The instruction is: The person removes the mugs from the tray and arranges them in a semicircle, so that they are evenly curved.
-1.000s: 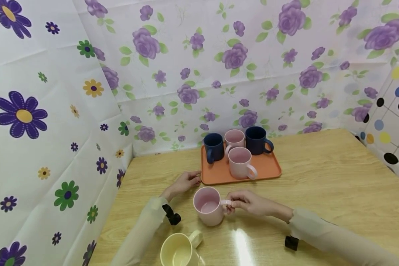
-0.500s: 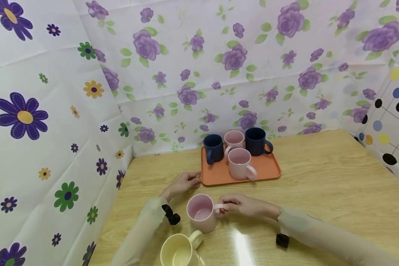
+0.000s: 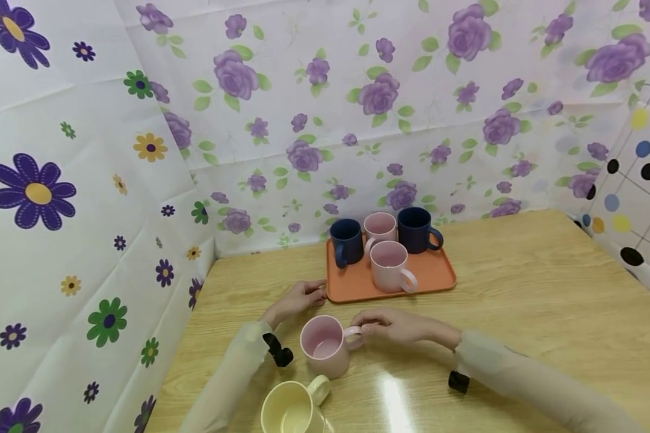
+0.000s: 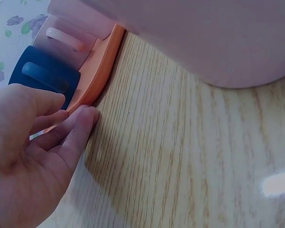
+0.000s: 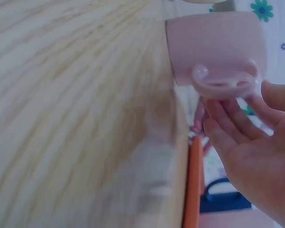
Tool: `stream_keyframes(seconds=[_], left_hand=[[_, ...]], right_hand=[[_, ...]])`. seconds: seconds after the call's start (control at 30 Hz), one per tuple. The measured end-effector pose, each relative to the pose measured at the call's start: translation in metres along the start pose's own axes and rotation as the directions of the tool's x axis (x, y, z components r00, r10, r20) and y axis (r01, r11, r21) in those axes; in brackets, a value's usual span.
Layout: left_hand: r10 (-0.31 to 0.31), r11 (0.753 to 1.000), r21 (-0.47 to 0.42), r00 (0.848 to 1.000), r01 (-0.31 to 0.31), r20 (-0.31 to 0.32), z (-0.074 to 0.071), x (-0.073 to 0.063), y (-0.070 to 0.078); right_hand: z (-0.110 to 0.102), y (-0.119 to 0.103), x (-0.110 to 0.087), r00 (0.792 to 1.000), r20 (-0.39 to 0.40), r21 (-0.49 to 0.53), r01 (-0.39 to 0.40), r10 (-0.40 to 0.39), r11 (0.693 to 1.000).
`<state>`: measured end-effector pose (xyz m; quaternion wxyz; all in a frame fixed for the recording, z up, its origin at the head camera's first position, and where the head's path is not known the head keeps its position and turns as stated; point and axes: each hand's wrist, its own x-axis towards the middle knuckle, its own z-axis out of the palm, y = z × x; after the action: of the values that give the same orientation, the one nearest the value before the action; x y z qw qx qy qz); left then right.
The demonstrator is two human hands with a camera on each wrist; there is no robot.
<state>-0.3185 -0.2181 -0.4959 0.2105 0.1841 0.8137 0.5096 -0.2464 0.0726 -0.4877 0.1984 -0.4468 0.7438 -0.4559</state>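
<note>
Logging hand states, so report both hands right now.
Left hand: open, fingertips against the orange tray.
Right hand: open, beside the handle of the pink mug off the tray.

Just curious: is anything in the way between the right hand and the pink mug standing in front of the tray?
Nothing visible. The right hand is right at the handle of the pink mug. The yellow mug stands nearer the person, and the orange tray lies beyond; neither comes between.

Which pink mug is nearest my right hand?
The pink mug off the orange tray, its handle by your right hand; the other two pink mugs stand on that tray, farther away.
</note>
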Motion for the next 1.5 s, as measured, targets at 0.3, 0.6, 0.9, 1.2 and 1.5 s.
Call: stream_keyframes(seconds=[0.3, 0.6, 0.9, 1.2, 1.5], left_hand=[[-0.012, 1.000, 0.001, 1.000, 0.012, -0.022, -0.002, 0.000, 0.000], [0.004, 1.000, -0.006, 0.999, -0.004, -0.043, -0.002, 0.001, 0.002], [-0.026, 0.999, -0.021, 0.999, 0.025, -0.034, -0.001, -0.001, 0.003], [-0.015, 1.000, -0.018, 1.000, 0.014, -0.026, -0.001, -0.004, 0.003], [-0.040, 0.999, -0.022, 0.999, 0.039, -0.022, 0.003, -0.004, 0.001]], right_hand=[[-0.043, 0.009, -0.030, 0.929, -0.371, 0.011, -0.001, 0.005, 1.000], [-0.060, 0.020, -0.048, 0.675, -0.734, -0.115, -0.228, 0.073, 0.967], [-0.056, 0.031, -0.041, 0.702, -0.689, -0.053, -0.296, 0.180, 0.954], [-0.059, 0.028, -0.034, 0.743, -0.612, 0.124, -0.245, 0.269, 0.962], [-0.060, 0.030, -0.045, 0.734, -0.633, 0.208, -0.146, 0.247, 0.967]])
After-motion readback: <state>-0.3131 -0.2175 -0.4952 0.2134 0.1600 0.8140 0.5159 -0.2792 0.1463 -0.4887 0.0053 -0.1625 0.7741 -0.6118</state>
